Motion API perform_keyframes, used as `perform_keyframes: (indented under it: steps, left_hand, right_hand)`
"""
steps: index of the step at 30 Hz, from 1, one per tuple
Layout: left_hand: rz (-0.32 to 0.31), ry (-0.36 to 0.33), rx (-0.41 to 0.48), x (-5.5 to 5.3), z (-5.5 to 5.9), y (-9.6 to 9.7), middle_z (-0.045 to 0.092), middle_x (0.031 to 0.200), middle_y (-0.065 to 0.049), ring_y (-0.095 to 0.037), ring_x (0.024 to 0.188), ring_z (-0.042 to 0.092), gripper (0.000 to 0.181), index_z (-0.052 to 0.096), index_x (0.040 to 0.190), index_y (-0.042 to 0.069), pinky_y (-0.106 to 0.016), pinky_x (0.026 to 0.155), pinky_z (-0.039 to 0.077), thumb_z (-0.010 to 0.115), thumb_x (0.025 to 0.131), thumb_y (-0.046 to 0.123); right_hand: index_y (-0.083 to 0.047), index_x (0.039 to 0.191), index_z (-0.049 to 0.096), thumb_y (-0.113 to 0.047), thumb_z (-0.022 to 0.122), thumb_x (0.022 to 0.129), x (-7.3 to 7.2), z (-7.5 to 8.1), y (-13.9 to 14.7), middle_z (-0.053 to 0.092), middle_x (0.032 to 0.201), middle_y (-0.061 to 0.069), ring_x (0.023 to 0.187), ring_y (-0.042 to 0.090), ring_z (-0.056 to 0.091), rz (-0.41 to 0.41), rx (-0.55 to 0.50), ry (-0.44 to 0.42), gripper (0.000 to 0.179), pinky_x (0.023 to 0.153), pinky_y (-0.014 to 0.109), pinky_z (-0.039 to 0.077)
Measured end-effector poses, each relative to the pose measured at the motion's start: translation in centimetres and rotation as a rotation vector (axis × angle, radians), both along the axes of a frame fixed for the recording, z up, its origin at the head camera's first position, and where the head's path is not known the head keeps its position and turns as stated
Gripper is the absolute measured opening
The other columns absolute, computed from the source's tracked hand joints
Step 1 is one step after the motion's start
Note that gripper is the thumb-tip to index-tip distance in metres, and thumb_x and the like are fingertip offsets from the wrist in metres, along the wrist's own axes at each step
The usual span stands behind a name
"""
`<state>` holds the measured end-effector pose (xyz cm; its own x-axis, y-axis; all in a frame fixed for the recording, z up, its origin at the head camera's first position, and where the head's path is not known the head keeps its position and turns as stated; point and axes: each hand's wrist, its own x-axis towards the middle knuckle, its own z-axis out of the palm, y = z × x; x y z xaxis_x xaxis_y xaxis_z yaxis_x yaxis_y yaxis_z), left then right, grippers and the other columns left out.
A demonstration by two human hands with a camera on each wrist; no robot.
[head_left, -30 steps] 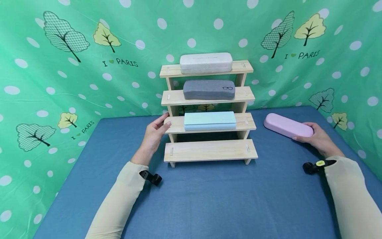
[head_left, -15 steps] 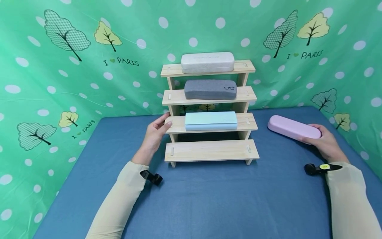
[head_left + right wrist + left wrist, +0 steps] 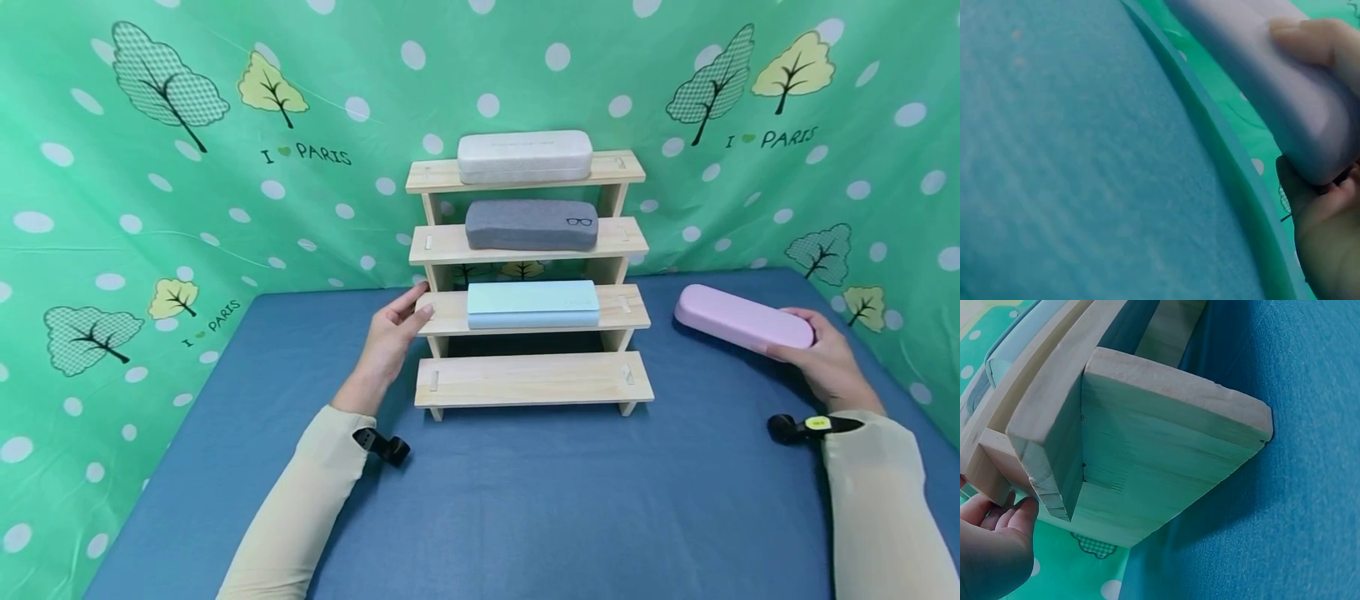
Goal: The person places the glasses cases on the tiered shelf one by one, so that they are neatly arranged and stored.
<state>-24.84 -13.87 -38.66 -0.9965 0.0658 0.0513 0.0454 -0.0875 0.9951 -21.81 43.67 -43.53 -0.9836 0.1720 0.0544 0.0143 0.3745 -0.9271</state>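
Note:
A four-tier wooden display rack [image 3: 534,379] stands upright mid-table. My left hand [image 3: 384,340] grips the left end of its second shelf from the bottom, thumb at the front; in the left wrist view the fingers [image 3: 1021,515] curl by the board's end. On that shelf lies a light blue glasses case [image 3: 533,305]. A grey glasses case [image 3: 531,225] with a glasses print sits one tier higher, and a whitish glasses case [image 3: 525,157] on the top. Right of the rack, my right hand [image 3: 832,358] holds a lilac glasses case [image 3: 738,317] by its near end.
Blue cloth [image 3: 525,500] covers the table. A green curtain [image 3: 360,225] with white dots and printed trees hangs behind and along both sides. The bottom shelf is bare wood. A black wrist camera [image 3: 787,428] sits at the right cuff, another [image 3: 390,450] at the left.
My right hand has shifted slightly right with the lilac case. The left hand keeps its hold on the shelf end. The head view has moved a little.

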Motion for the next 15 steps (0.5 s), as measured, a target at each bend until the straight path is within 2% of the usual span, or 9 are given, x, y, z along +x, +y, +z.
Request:
perform_keyframes:
  steps: [4,9,15]
  left_hand:
    - [0.004,0.003,0.002,0.0,0.0,0.0,0.041,0.145,-0.009,-0.018,0.129,0.042,0.052,0.04,0.143,0.006,-0.023,0.1,0.041,0.058,0.094,0.009]
    - [0.001,0.008,0.001,0.1,0.0,0.0,0.04,0.147,-0.008,-0.018,0.131,0.04,0.053,0.04,0.143,0.006,-0.024,0.102,0.04,0.058,0.094,0.009]
    - [-0.001,0.014,0.003,0.1,0.0,0.0,0.039,0.147,-0.008,-0.018,0.132,0.039,0.053,0.04,0.143,0.005,-0.025,0.102,0.039,0.058,0.094,0.008]
  right_hand:
    - [-0.031,0.117,0.048,-0.002,0.072,0.081,0.1,0.5,-0.3,0.042,0.109,-0.017,0.094,0.003,0.039,0.009,-0.016,0.012,0.052,0.07,0.005,0.038]
    - [-0.031,0.119,0.048,-0.004,0.072,0.081,0.2,1.0,-0.6,0.041,0.11,-0.018,0.094,0.004,0.039,0.008,0.036,0.022,0.052,0.069,0.005,0.039]
    - [-0.027,0.118,0.05,0.002,0.071,0.08,0.3,2.0,-1.0,0.042,0.112,-0.014,0.095,0.006,0.039,0.026,-0.089,0.053,0.052,0.069,0.005,0.04]
